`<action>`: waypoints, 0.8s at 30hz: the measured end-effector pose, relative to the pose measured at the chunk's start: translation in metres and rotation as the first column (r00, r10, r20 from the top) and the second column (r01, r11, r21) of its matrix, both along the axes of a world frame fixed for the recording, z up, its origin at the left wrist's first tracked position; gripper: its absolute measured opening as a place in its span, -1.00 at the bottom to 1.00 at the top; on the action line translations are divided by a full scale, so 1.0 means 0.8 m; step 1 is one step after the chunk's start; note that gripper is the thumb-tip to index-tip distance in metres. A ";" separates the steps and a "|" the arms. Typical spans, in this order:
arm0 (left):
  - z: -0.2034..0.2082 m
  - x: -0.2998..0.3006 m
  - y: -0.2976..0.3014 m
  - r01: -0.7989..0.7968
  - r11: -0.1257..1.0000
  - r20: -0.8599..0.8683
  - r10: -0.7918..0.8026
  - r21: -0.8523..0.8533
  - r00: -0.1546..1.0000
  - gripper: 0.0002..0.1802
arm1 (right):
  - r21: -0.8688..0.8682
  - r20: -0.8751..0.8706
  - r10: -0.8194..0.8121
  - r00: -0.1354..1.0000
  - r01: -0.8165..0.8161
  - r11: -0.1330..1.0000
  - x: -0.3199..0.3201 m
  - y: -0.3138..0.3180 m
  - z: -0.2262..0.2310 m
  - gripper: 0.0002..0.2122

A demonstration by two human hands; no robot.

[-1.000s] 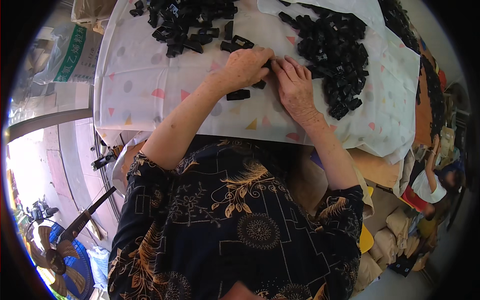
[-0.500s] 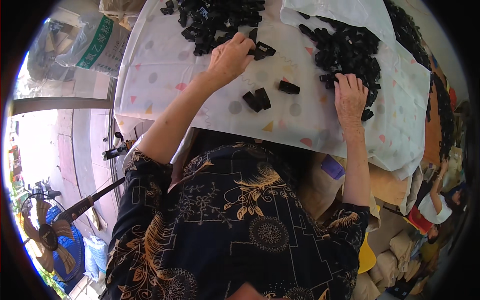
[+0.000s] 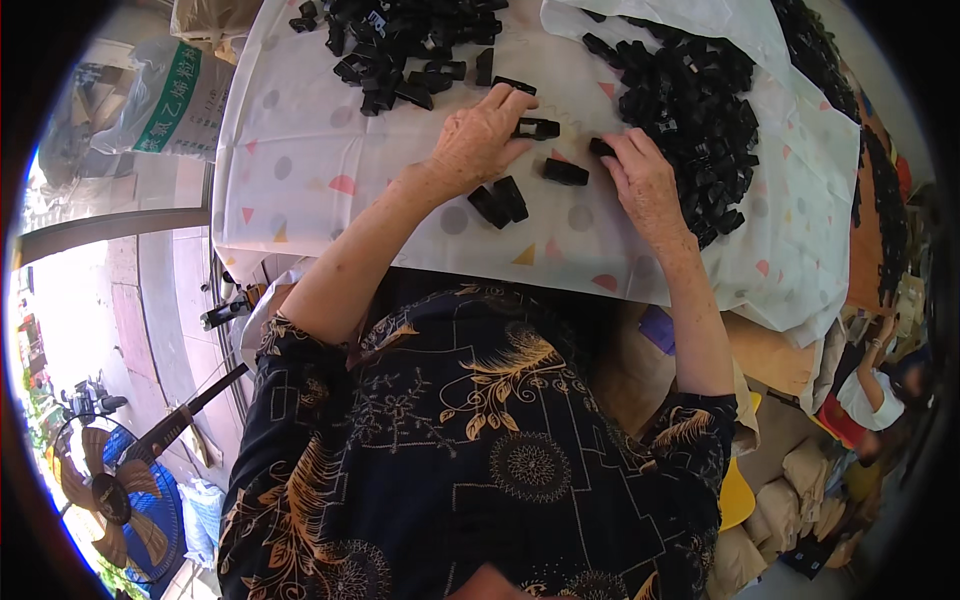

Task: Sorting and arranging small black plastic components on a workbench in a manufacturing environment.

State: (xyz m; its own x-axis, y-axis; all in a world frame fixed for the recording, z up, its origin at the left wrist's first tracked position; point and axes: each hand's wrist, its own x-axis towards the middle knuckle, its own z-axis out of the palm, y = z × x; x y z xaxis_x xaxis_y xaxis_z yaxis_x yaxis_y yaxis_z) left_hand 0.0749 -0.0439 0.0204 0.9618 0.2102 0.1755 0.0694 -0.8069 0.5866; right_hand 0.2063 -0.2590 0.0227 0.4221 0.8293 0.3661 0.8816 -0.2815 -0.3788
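My left hand [image 3: 478, 140] is closed over the white patterned cloth, with a black plastic part [image 3: 541, 129] between its thumb and fingers. This part has a gap in its middle. Just beyond the fingertips is another black part [image 3: 516, 87]. My right hand [image 3: 645, 180] pinches a small black part [image 3: 601, 148] near the left edge of the right pile [image 3: 690, 110]. Between the hands, a single black part [image 3: 566, 172] lies on the cloth. Two more black parts [image 3: 498, 202] lie side by side below my left hand. The left pile [image 3: 410, 45] is beyond that hand.
The cloth [image 3: 330, 215] covers the table, with white sheeting [image 3: 660, 25] folded over the right pile's far side. More black parts [image 3: 880, 220] run along a brown surface at right. A fan [image 3: 112, 500] stands at lower left. Another person [image 3: 872, 395] is at far right.
My right hand has left the right pile and moved left with a black part in its fingers. My left hand has come slightly nearer me with its part. The view has shifted slightly.
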 end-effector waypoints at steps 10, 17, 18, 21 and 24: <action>-0.010 0.003 0.007 -0.001 1.000 -0.008 0.001 -0.011 1.000 -0.61 | 0.197 0.036 0.165 0.986 -0.169 0.966 -0.015 0.063 0.009 -0.72; -0.009 0.003 0.003 0.003 1.000 -0.026 -0.004 -0.027 1.000 -0.61 | 0.025 0.204 0.166 0.965 -0.174 0.984 -0.017 0.062 0.000 -0.65; -0.010 0.003 0.004 0.006 0.999 -0.024 -0.007 -0.032 1.000 -0.61 | 0.020 0.206 0.164 0.965 -0.171 0.985 -0.017 0.061 0.001 -0.65; -0.010 0.003 0.010 0.027 0.997 -0.027 -0.029 -0.076 0.999 -0.62 | -0.052 0.261 0.168 0.950 -0.160 0.986 -0.023 0.062 0.005 -0.62; -0.008 0.003 0.008 0.028 0.999 0.004 -0.028 -0.031 1.000 -0.62 | -0.055 0.198 0.175 0.964 -0.167 0.984 -0.023 0.057 0.001 -0.63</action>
